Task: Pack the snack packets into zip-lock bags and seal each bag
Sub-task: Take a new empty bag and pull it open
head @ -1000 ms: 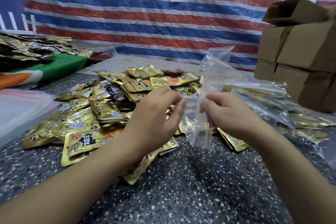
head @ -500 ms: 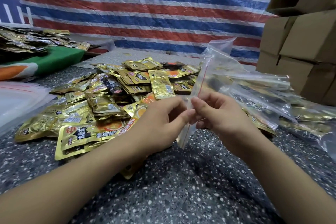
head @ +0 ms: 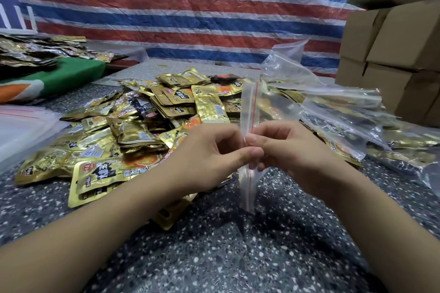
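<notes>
A clear zip-lock bag (head: pixel 266 107) with a red seal line stands on edge above the speckled table (head: pixel 214 245). My left hand (head: pixel 209 152) and my right hand (head: pixel 285 147) meet at its seal strip, and both pinch it between thumb and fingers. I cannot tell whether anything is inside the bag. A heap of gold snack packets (head: pixel 133 126) lies on the table behind and left of my hands.
Filled zip-lock bags (head: pixel 352 123) lie piled at the right. Brown cardboard boxes (head: pixel 392 54) are stacked at the far right. Flat clear bags (head: pixel 21 131) lie at the left edge, with more packets (head: pixel 26 52) on a green cloth beyond. A striped tarp hangs behind.
My hands have closed together on the bag's seal strip. The bag has turned from broadside to edge-on, and the camera has tilted down and moved closer.
</notes>
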`<state>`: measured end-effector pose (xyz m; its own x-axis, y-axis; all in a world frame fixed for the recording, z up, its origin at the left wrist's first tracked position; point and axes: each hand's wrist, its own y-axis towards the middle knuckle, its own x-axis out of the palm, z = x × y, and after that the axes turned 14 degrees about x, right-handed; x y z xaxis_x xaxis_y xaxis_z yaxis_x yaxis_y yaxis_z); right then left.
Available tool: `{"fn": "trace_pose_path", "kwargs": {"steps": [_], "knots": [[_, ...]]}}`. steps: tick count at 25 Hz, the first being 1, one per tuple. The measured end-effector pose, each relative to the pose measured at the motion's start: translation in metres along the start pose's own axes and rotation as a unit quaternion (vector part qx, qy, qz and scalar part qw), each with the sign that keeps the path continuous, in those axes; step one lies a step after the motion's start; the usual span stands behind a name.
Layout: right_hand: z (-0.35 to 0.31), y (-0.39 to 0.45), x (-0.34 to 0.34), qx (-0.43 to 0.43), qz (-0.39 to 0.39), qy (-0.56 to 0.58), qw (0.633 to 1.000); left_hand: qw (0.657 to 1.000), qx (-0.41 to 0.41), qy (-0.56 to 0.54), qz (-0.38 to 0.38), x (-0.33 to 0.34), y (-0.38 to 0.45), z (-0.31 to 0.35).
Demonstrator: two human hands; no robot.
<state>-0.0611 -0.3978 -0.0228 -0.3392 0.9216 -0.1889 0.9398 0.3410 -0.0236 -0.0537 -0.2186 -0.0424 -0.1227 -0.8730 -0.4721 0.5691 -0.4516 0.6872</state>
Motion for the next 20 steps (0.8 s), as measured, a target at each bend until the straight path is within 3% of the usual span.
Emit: {"fn": "trace_pose_path", "kwargs": {"steps": [6, 10, 15, 17, 20], "knots": [[0.002, 0.000, -0.001, 0.016, -0.029, 0.011, 0.999, 0.998, -0.053, -0.013, -0.009, -0.002, 0.002, 0.003], [0.001, 0.000, -0.003, 0.010, -0.030, 0.025, 0.999, 0.996, -0.057, -0.054, -0.050, -0.005, 0.004, 0.002], [0.000, 0.001, -0.003, 0.041, -0.015, 0.060, 0.997, 0.994, -0.050, -0.086, -0.044, -0.007, 0.004, 0.009], [-0.002, 0.003, -0.008, 0.047, 0.075, 0.071, 0.993, 0.991, -0.104, -0.078, 0.014, -0.013, 0.009, 0.005], [-0.002, 0.006, -0.021, 0.010, 0.287, 0.000, 0.958, 0.968, -0.200, -0.082, 0.126, -0.029, 0.015, -0.003]]}}
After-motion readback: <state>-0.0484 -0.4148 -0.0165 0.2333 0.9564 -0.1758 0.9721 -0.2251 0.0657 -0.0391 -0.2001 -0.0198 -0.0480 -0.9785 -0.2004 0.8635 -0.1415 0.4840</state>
